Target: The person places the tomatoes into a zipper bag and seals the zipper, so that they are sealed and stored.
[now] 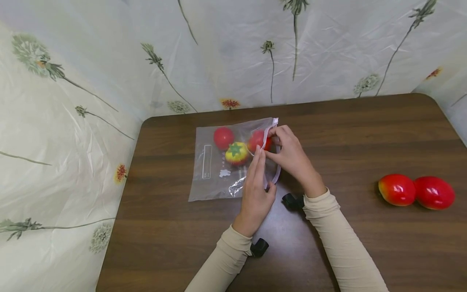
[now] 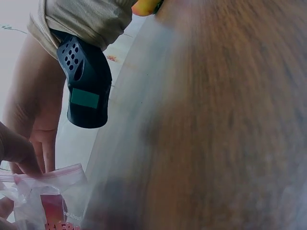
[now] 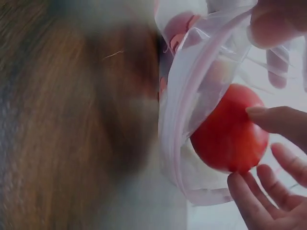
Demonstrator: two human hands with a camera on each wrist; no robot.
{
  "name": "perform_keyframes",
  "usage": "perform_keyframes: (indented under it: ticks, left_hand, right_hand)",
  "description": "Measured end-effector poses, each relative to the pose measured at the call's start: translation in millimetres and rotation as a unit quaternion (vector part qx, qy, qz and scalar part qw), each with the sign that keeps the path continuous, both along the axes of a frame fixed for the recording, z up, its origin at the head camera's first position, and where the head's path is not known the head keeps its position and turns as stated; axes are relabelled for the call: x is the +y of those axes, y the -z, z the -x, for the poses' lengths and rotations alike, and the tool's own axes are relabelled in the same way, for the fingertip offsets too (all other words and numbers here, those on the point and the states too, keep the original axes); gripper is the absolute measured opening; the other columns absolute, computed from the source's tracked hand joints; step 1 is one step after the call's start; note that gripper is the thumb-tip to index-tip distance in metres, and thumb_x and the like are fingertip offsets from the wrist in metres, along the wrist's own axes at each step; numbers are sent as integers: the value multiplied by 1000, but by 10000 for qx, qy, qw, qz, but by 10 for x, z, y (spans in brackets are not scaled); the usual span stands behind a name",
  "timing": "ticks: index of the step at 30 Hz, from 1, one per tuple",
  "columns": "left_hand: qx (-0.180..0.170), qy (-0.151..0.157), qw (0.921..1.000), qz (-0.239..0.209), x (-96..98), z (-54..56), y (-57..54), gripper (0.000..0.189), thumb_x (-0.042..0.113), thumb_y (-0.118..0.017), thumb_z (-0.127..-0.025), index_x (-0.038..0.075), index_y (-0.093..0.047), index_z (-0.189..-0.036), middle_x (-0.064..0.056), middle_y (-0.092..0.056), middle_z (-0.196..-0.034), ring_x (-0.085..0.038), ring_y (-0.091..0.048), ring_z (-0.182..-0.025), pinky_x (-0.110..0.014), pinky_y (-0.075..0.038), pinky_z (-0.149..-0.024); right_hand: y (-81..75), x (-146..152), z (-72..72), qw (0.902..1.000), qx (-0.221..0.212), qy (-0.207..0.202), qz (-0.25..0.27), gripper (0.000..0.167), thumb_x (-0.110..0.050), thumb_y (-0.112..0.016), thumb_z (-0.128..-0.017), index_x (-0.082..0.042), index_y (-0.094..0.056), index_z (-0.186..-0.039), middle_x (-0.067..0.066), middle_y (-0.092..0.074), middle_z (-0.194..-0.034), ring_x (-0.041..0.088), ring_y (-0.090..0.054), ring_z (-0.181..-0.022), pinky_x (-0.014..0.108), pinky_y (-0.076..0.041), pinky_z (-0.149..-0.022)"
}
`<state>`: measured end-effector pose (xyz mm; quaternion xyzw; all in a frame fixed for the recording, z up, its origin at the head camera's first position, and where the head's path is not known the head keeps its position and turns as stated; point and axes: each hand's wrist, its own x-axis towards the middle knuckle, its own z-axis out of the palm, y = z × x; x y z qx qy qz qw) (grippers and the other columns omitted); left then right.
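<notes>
A clear zip bag [image 1: 215,190] lies on the table with a red tomato [image 1: 223,138] and a yellow-red tomato [image 1: 236,153] with a green star-shaped top inside. At the bag's mouth, my right hand [image 1: 290,154] holds another red tomato [image 3: 228,132] between thumb and fingertips. My left hand [image 1: 254,198] is at the near side of the mouth, its fingers extended. In the right wrist view, the left thumb [image 3: 276,26] and fingers pinch the bag's pink-white rim [image 3: 180,120], which stands apart around the tomato. Part of that tomato is behind the plastic.
Two glossy red tomatoes, one [image 1: 397,190] touching the other [image 1: 435,192], lie at the right of the brown wooden table [image 1: 346,134]. A floral plastic sheet [image 1: 226,61] hangs behind the table and along its left side. Black wrist cameras sit on both sleeves.
</notes>
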<state>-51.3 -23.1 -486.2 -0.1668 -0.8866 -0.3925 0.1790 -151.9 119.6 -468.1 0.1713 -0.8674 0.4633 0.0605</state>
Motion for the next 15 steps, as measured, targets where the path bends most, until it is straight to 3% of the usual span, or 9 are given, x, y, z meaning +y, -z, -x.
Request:
perform_keyframes:
  ticks: [6, 12, 15]
  left_hand:
    - [107, -3, 9999, -66, 6, 12, 22, 94, -12, -77, -78, 0, -32, -160, -11, -28, -171, -21, -33, -156, -41, -36, -124]
    - [99, -13, 9999, -52, 3, 9, 29, 96, -13, -74, -78, 4, -29, -162, -9, -27, -172, -20, -33, -156, -39, -36, -124]
    - [123, -13, 9999, -62, 6, 9, 23, 96, -14, -73, -77, 3, -30, -161, -7, -25, -172, -19, -33, -156, -38, -37, -124]
  right_hand:
    - [23, -2, 9, 9995, 2, -86, -298, 29, -1, -84, -81, 1, -67, -104, 19, -62, -106, 36, -67, -102, 51, -59, -95]
    - [54, 4, 19, 9961, 51, -386, -788, 21, -6, -79, -88, -1, -67, -105, 18, -65, -103, 33, -59, -92, 45, -50, -83]
    - [65, -2, 18, 9948, 77, -535, -860, 21, -5, -76, -90, 1, -67, -108, 19, -67, -107, 34, -60, -94, 47, -51, -86]
